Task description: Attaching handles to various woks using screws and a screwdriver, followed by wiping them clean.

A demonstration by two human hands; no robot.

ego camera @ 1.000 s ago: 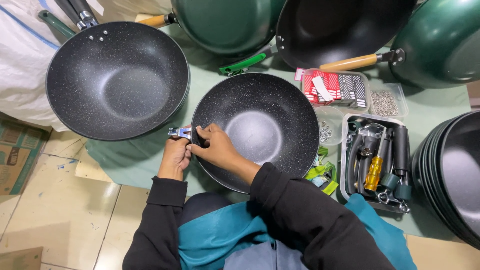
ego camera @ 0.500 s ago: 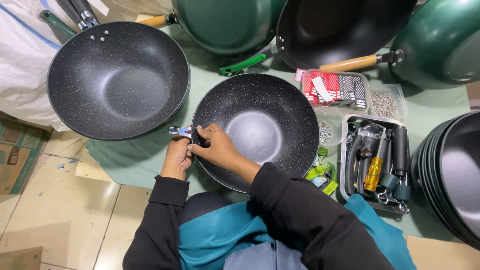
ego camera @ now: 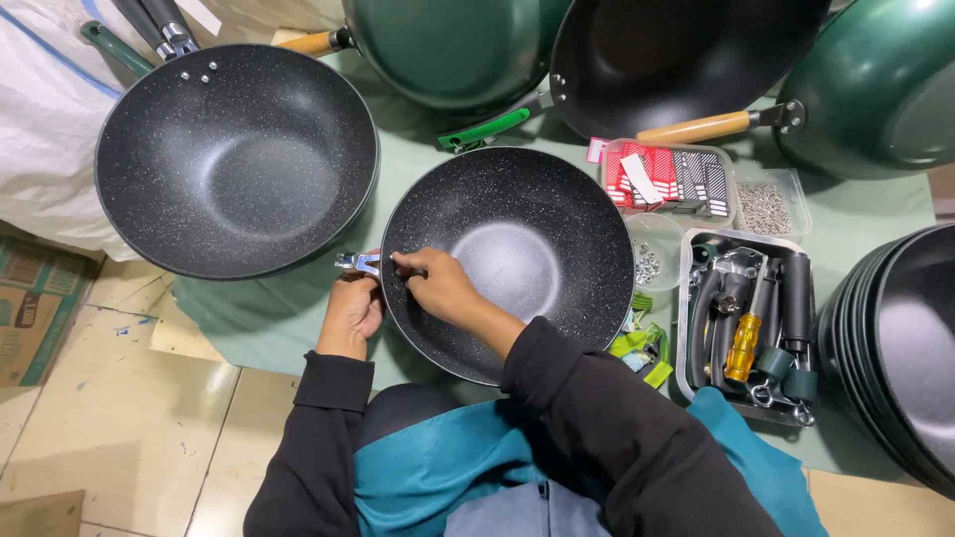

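Note:
A black speckled wok without a handle lies in front of me on the green table cover. My left hand holds a small metal handle bracket against the wok's left rim from outside. My right hand reaches over the rim from inside, its fingertips pinched at the same spot by the bracket. What the right fingers pinch is too small to tell.
A larger black wok with a handle sits at the left. Green woks and a dark one line the back. A tray of handles and a yellow screwdriver, boxes of screws, and stacked woks are at the right.

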